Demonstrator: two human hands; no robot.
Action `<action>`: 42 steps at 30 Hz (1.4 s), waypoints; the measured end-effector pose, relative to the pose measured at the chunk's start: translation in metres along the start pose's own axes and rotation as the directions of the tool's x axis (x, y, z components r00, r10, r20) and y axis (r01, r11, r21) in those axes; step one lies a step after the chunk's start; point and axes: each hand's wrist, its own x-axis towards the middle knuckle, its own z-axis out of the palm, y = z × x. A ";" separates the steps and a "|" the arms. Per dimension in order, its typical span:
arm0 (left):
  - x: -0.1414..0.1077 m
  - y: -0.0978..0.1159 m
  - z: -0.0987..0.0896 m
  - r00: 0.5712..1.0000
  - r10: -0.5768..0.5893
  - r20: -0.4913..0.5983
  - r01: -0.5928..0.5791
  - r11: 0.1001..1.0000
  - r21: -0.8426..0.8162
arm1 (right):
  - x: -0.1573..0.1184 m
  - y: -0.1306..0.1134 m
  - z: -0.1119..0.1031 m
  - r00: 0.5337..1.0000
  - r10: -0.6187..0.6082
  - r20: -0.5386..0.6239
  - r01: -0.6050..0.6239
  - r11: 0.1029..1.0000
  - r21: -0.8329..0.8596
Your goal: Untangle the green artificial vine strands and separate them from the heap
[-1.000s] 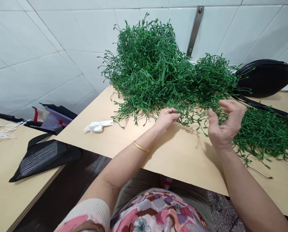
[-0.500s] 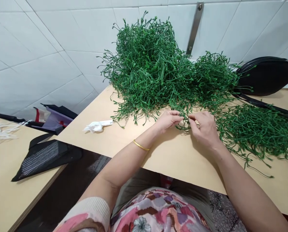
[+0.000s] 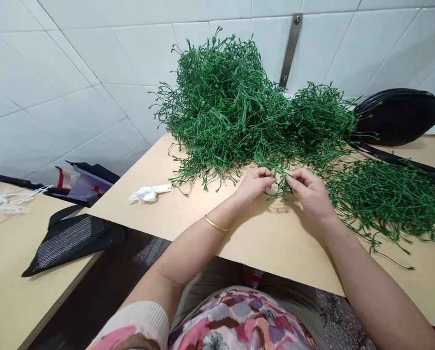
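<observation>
Thin green artificial stems with small tips form a tall heap [image 3: 221, 102] against the tiled wall. A flatter pile of the same stems [image 3: 392, 199] lies on the table at the right. In front of the tall heap, my left hand [image 3: 256, 183] pinches a few green stems between thumb and fingers. Close by on the right, my right hand [image 3: 310, 192] has its thumb and forefinger pressed together on the same small cluster [image 3: 281, 188]. The exact join between the stems is too small to make out.
The pale wooden table [image 3: 268, 238] carries a crumpled white piece [image 3: 148, 193] at left. A black bag [image 3: 400, 116] stands at the back right. Black mesh fabric [image 3: 66, 240] and white strands [image 3: 9, 201] lie on a second table at left.
My right hand has moved slightly away from my left, widening the gap between their fingertips. The view has shifted a little, and the small cluster shows more between my hands.
</observation>
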 end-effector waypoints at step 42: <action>-0.008 0.001 0.007 0.973 0.085 -0.214 -0.086 0.996 0.004 | -0.003 0.005 0.007 0.989 0.055 0.139 -0.053 0.998 -0.014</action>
